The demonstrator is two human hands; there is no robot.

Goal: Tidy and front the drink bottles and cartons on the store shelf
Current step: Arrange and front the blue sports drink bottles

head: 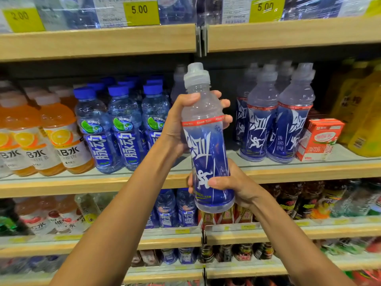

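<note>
Left hand (pixel 181 122) grips bottle (pixel 208 145) shoulder, right hand (pixel 233 186) its base (full, probably heavy); I'd hold the stiff waist, label slick.

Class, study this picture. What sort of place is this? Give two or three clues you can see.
Most likely a shop's drinks aisle. Clues: yellow price tags reading 5.00 above a wooden shelf edge, rows of identical blue-capped bottles facing outward, and orange drink bottles beside them.

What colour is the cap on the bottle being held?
Translucent grey-white cap on the bottle; head view.
</note>
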